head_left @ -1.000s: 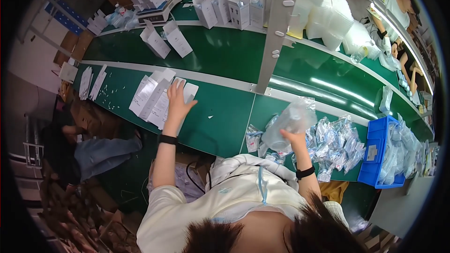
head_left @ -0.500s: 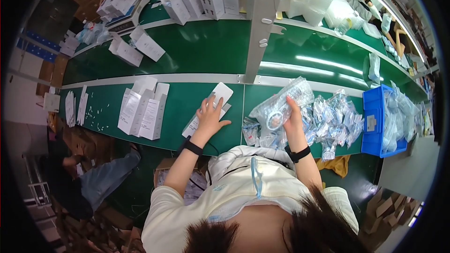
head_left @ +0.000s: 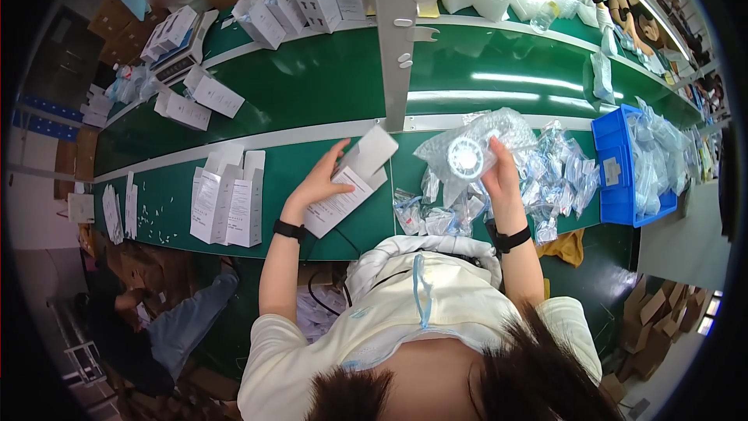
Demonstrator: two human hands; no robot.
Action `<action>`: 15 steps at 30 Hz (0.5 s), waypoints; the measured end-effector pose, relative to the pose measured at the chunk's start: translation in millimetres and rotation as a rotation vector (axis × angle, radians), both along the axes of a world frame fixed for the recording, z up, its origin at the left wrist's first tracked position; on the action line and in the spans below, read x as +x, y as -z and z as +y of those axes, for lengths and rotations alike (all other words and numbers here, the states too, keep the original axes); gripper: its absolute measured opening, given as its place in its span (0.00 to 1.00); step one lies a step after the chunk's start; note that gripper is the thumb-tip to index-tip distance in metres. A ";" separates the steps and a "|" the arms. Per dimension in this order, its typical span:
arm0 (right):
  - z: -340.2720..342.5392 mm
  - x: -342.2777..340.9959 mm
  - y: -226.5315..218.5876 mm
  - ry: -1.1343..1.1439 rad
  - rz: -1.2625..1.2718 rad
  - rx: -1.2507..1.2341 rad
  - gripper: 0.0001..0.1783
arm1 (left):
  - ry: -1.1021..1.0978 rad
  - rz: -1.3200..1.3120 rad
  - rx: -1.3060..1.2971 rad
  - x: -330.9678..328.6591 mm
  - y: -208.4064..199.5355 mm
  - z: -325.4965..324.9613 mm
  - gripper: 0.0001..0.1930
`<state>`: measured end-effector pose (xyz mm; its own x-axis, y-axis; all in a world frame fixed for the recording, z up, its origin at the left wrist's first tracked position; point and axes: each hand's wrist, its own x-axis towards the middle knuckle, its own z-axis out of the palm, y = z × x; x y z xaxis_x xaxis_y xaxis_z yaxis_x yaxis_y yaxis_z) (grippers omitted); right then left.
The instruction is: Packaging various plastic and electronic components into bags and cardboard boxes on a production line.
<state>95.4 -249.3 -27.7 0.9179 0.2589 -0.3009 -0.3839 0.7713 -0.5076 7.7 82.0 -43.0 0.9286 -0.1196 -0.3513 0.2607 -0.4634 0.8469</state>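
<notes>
My left hand (head_left: pixel 318 184) is at the left side of a white carton (head_left: pixel 345 201), its thumb over the printed face and its fingers along the far edge. The carton is tilted, with its top flap (head_left: pixel 376 148) standing open. In my right hand (head_left: pixel 502 171) is a clear bubble-wrap bag (head_left: pixel 506 129), pinched at its right side, with a round white-rimmed part (head_left: pixel 466 157) showing through. The bag hangs above a heap of small clear plastic packets (head_left: pixel 557 179). Parts of the right fingers are hidden by the bag.
Open white cartons (head_left: pixel 226 199) stand to the left, beside flat white leaflets (head_left: pixel 113 213) and paper scraps. A blue bin (head_left: pixel 615 165) of clear bags is at the right end. A metal post (head_left: pixel 394 70) rises behind the bench. More cartons (head_left: pixel 300 4) stand on the far shelf, where other people work.
My left hand has slid from atop the carton to its left side, and the carton appears raised and tilted. The bag in my right hand has turned, bringing the round part toward view.
</notes>
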 end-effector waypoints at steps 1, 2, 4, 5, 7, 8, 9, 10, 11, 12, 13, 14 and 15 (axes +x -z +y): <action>-0.6 3.2 -7.0 0.024 0.005 -0.034 0.22 | 0.012 -0.155 0.125 -0.1 -23.3 -11.5 0.44; 0.5 5.6 -15.9 0.040 0.008 -0.066 0.23 | 0.017 -0.313 0.251 -2.1 -43.1 -21.6 0.43; 13.3 4.4 -38.1 0.089 -0.051 -0.115 0.22 | 0.032 -0.356 0.261 -4.1 -70.6 -43.9 0.42; 23.3 2.8 -50.9 0.134 -0.108 -0.165 0.21 | 0.042 -0.398 0.271 -3.5 -79.2 -56.4 0.42; 44.6 -2.4 -75.5 0.184 -0.166 -0.215 0.21 | 0.058 -0.443 0.280 -5.2 -80.6 -76.0 0.41; 57.7 -5.5 -85.4 0.196 -0.243 -0.309 0.24 | 0.004 -0.516 0.264 -5.9 -73.0 -83.3 0.42; 68.8 -8.0 -90.6 0.207 -0.319 -0.404 0.27 | -0.051 -0.590 0.247 -6.7 -64.9 -89.1 0.43; 76.2 -9.5 -90.5 0.223 -0.318 -0.407 0.27 | -0.101 -0.665 0.227 -6.6 -59.9 -94.6 0.44; 82.8 -9.6 -87.3 0.330 -0.423 -0.536 0.31 | -0.088 -0.669 0.223 -6.4 -57.3 -99.7 0.44; 87.6 -8.9 -83.9 0.436 -0.527 -0.665 0.34 | -0.152 -0.655 0.207 -6.6 -55.4 -104.3 0.44; 90.9 -8.4 -82.1 0.535 -0.630 -0.795 0.37 | -0.222 -0.638 0.194 -8.7 -52.7 -107.7 0.44; 92.5 -6.2 -82.4 0.540 -0.629 -0.797 0.37 | -0.294 -0.620 0.180 -9.8 -49.4 -110.1 0.44; 93.9 -2.5 -82.8 0.572 -0.643 -0.859 0.38 | -0.289 -0.621 0.178 -10.0 -43.7 -111.6 0.44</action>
<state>92.9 -155.4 55.1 0.8792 -0.2917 0.3766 0.4113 0.0660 -0.9091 -2.3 -29.6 0.6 0.9495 0.1723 0.2621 -0.1122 -0.5938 0.7968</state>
